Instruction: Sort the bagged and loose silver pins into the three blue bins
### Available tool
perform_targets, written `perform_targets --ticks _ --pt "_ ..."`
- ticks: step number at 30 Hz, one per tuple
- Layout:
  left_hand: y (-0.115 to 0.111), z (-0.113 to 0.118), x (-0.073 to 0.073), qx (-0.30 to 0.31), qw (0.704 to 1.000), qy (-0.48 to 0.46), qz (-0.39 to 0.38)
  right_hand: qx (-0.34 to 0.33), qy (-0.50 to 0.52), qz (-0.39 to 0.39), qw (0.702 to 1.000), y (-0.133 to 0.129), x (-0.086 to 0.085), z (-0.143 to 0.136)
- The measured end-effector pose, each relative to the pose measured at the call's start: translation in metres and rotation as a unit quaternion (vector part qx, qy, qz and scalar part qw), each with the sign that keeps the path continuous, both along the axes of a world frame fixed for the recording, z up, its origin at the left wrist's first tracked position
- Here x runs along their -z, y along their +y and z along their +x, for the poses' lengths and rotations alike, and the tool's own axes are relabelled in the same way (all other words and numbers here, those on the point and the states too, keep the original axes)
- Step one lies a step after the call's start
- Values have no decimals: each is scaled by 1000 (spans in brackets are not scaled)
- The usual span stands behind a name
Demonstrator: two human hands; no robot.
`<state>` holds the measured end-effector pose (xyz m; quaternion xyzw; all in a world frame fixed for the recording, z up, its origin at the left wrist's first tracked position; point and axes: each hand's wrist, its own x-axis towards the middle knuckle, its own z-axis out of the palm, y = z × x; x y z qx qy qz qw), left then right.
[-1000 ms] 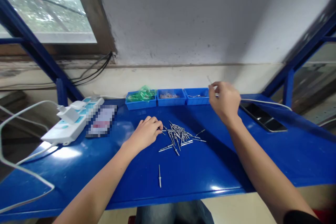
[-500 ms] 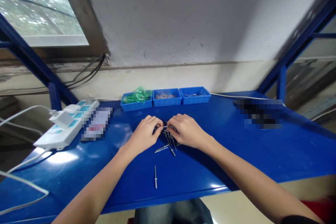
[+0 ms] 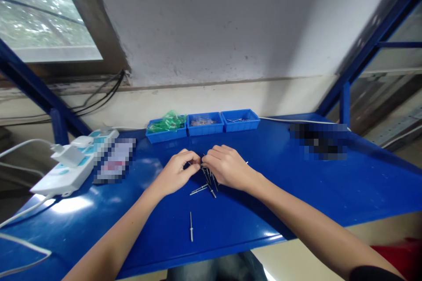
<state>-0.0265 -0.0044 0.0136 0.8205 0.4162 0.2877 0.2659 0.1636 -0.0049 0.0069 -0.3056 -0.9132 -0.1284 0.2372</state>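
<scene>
Over a small pile of metal rivets on the blue table, my two hands meet at the fingertips. My left hand has thumb and forefinger pinched together; what lies between them is too small to make out. My right hand is curled over the pile, fingers bent together, hiding part of it and whatever it grips. Nearer the front edge lies a single rivet. A rivet tip shows just behind my right wrist.
Three blue bins stand at the back: one with green plastic, one with small parts, one with rivets. A white power strip and a blurred phone-like item are left; a dark pixelated object is right.
The view has shifted slightly, so the bins and table sit further left. My fingertips have come together, and the rivet seen between them earlier is now hidden.
</scene>
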Motion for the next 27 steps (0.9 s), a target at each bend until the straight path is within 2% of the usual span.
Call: perform_targets --ticks 4,7,9,10,12,14,16,18,19,21,23,25,27 --pt "8 -5 3 -35 997 -31 -56 14 13 32 999 -1 -12 3" --pt "16 -18 9 -58 996 67 -7 28 99 74 992 4 -27 19" --pt "20 -27 15 -63 985 157 44 61 194 133 970 14 -37 38" --pt "22 -30 18 -57 978 191 58 98 238 165 952 22 -40 49" --pt "24 -34 23 -43 971 229 61 229 289 195 909 40 -39 69" --pt "25 -35 25 -40 968 241 58 360 244 123 892 57 -30 82" --pt "25 -34 23 -42 968 239 56 416 152 0 897 64 -16 84" --pt "24 -33 17 -50 972 222 58 379 113 -82 915 58 -4 73" --pt "23 -33 13 -57 974 209 62 331 116 -103 931 51 0 63" --pt "19 -30 5 -67 979 179 75 189 115 -134 966 33 4 38" --pt "15 -25 -1 -67 983 150 86 103 89 -115 984 17 3 13" --pt "10 -19 -3 -57 985 132 93 70 61 -95 991 7 2 -4" --pt "7 -14 -2 -46 986 128 95 68 47 -87 993 3 4 -11"
